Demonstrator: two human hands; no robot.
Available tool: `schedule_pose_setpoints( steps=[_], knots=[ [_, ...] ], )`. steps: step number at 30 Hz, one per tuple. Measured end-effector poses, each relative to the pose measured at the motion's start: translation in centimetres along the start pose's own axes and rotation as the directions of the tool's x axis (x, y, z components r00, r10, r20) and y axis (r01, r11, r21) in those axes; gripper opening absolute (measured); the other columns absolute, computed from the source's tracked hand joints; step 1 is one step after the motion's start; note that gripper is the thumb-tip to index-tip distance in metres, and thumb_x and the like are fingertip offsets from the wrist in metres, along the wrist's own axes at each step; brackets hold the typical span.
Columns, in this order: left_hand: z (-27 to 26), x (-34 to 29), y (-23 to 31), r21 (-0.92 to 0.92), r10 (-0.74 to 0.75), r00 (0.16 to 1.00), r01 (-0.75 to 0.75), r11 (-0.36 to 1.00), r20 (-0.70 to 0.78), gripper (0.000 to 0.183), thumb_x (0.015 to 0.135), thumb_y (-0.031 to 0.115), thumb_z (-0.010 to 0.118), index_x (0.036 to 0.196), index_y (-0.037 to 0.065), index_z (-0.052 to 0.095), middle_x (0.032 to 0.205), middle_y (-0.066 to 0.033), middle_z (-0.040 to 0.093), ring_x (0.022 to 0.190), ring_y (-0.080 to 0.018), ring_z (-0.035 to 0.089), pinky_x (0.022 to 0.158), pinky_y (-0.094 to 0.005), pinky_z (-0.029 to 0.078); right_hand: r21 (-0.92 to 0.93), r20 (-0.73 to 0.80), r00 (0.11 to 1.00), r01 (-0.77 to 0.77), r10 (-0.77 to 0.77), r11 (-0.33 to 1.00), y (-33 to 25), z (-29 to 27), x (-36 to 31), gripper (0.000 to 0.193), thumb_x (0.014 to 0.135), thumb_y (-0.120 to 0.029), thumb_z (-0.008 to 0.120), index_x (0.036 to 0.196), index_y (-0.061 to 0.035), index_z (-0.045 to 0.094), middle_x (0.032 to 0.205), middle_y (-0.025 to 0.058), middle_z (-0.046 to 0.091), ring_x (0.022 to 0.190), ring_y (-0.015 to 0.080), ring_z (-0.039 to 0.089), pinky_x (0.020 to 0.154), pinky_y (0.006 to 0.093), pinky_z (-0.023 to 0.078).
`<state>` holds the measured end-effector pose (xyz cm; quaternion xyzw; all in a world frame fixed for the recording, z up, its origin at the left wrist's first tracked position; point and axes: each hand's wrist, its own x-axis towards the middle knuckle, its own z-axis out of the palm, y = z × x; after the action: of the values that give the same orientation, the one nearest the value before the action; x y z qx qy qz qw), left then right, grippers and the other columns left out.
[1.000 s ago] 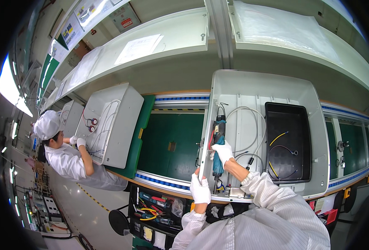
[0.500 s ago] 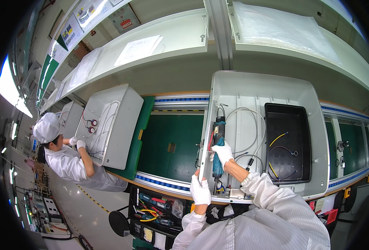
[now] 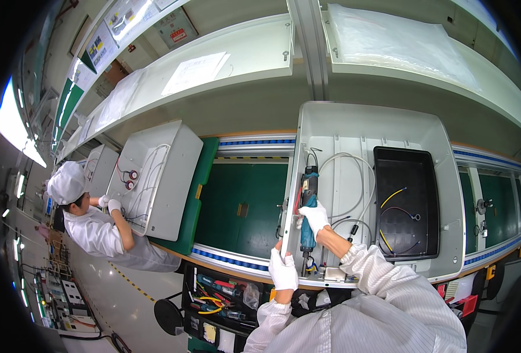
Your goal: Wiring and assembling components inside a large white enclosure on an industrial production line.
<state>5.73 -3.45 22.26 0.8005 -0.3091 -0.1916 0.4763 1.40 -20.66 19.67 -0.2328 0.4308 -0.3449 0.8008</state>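
My gloved right hand (image 3: pixel 314 219) is wrapped round a teal-and-black electric screwdriver (image 3: pixel 308 235). The tool lies lengthwise along the inside of the left wall of a large light grey box (image 3: pixel 369 117), its bit end toward me, over small fittings and wires (image 3: pixel 312 266) in the near left corner. At the outer face of that same wall is my gloved left hand (image 3: pixel 283 272), fingers bent together near the edge; whatever they hold, if anything, is hidden. Grey cables (image 3: pixel 360 170) loop across the box floor.
Inside the box, a black tray (image 3: pixel 406 156) holds several short wires. Below the bench edge sits a tool case (image 3: pixel 222 297) with pliers and drivers. To the left, a co-worker (image 3: pixel 98 220) handles another grey box (image 3: pixel 169 176). Shelves (image 3: pixel 243 56) hang above the roller line (image 3: pixel 254 141).
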Motion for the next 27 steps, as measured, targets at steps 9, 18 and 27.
schedule_pose_setpoints(
  steps=[9, 18, 27],
  knots=[
    [0.0, 0.0, 0.2, 0.014, 0.005, 1.0, -0.005, 1.0, -0.008, 0.037, 0.09, -0.003, 0.05, 0.126, 0.005, 0.053, 0.103, -0.0139, 0.065, 0.085, -0.0192, 0.06, 0.08, -0.0296, 0.048, -0.015, -0.009, 1.0, 0.007, -0.007, 1.0, -0.2, 0.2, -0.2, 0.028, 0.075, 0.002, 0.061, 0.1, -0.0057, 0.049, 0.067, 0.0087, 0.056, 0.047, 0.0196, 0.057, 0.043, 0.0354, 0.053],
    [-0.3, -0.1, 0.3, -0.009, -0.005, 1.0, 0.005, 1.0, 0.008, 0.037, 0.09, -0.003, 0.05, 0.126, 0.005, 0.053, 0.103, -0.0128, 0.063, 0.088, -0.0177, 0.058, 0.083, -0.0288, 0.047, 0.045, 0.01, 0.999, -0.052, 0.052, 0.998, -0.5, 0.3, -0.2, 0.024, 0.078, -0.001, 0.063, 0.097, -0.0061, 0.05, 0.068, 0.0077, 0.054, 0.05, 0.0197, 0.057, 0.043, 0.0356, 0.053],
    [0.0, 0.0, -0.6, -0.18, 0.02, 1.0, -0.017, 0.984, 0.016, 0.037, 0.091, -0.003, 0.049, 0.127, 0.001, 0.052, 0.11, -0.0137, 0.062, 0.099, -0.0196, 0.059, 0.091, -0.0296, 0.045, 0.225, 0.044, 0.999, 0.015, -0.025, 0.974, -8.0, -8.9, 3.9, 0.021, 0.082, -0.011, 0.069, 0.096, -0.0041, 0.055, 0.073, 0.008, 0.055, 0.06, 0.0211, 0.06, 0.051, 0.0348, 0.053]
  ],
)
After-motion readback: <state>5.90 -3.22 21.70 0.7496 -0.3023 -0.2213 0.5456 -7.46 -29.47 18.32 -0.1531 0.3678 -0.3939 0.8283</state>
